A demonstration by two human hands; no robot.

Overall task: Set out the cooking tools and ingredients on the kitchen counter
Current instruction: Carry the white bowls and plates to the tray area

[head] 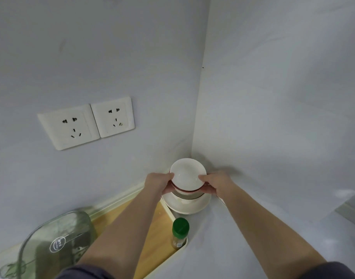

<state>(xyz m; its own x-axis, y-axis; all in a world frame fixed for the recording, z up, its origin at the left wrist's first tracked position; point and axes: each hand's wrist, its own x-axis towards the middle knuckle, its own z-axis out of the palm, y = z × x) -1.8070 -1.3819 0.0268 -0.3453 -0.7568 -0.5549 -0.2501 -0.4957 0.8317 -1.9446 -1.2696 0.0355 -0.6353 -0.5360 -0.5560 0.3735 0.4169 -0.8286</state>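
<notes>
A small stack of white bowls, the lower rims edged red, sits in the far corner of the counter on top of a larger white plate stack. My left hand grips the left side of the bowls, thumb on the top rim. My right hand grips the right side the same way. A small jar with a green cap stands upright nearer to me, between my forearms.
Grey walls meet in the corner right behind the bowls, with two white sockets on the left wall. A translucent green bag lies at the lower left on a wooden surface. A grey counter spreads to the right.
</notes>
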